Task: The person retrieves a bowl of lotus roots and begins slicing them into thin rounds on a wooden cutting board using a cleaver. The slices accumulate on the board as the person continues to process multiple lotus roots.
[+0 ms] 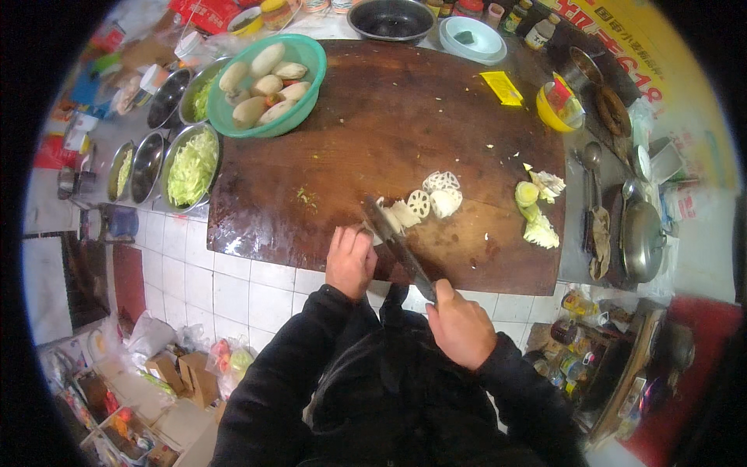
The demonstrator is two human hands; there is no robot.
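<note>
My right hand (464, 327) grips the handle of a kitchen knife (402, 248), its dark blade slanting away to the upper left. My left hand (351, 260), fingers curled, holds a piece of lotus root against the wooden board (373, 134); most of that piece is hidden by the fingers and blade. Just right of the blade lie fresh lotus root slices (418, 204), some overlapping and spreading rightward, their holes showing. At the board's far left, a green plastic basin (318, 87) holds several whole peeled lotus root sections (267, 59).
Cabbage scraps (540, 230) and a yellow packet (502, 88) lie on the board's right side. Steel bowls, one with shredded cabbage (192, 169), line the left. A black basin (391, 20) stands behind; a yellow bowl (551, 119), ladle (593, 156) and lidded pot (642, 242) stand right.
</note>
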